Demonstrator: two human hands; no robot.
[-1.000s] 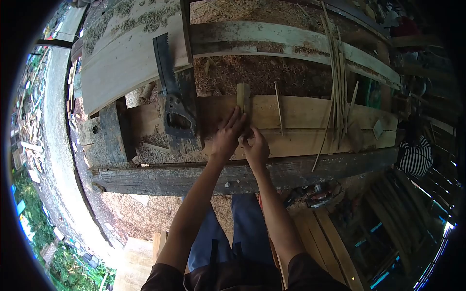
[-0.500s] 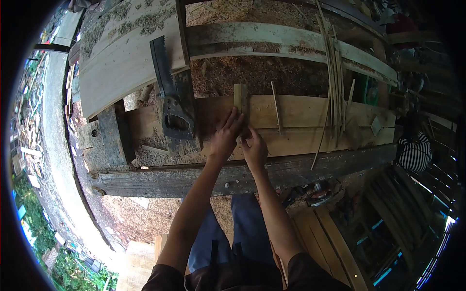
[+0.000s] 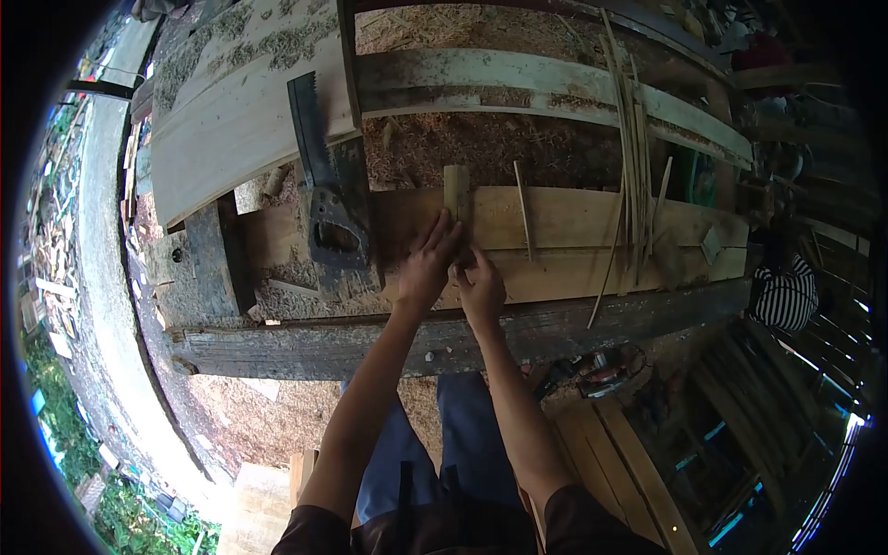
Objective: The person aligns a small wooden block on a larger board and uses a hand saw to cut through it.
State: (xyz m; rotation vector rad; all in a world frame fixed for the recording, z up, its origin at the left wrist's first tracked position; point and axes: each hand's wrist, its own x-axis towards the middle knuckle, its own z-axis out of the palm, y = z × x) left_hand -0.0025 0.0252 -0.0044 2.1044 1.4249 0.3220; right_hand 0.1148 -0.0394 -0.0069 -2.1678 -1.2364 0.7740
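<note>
A short wooden block [image 3: 455, 190] lies across the plank [image 3: 546, 217] on the workbench, its far end sticking out past my fingers. My left hand [image 3: 428, 268] rests on it, fingers stretched forward and pressing along its left side and top. Close beside it, my right hand [image 3: 480, 285] is closed, thumb and fingertips bent together at the block's near end. Whatever those fingertips hold, if anything, is hidden. To the left of both hands lies a handsaw [image 3: 324, 185], its toothed blade pointing away from me.
Thin wooden strips [image 3: 638, 176] cross the plank on the right, and a single stick [image 3: 524, 208] lies nearer the block. A sawdust-covered board [image 3: 250, 120] is at the upper left. A heavy beam [image 3: 277, 350] runs along the front edge. A person in a striped garment [image 3: 786, 294] is at far right.
The view has shifted slightly. Both hands stay at the wooden block with nearly the same grip; no object has visibly been taken up or let go.
</note>
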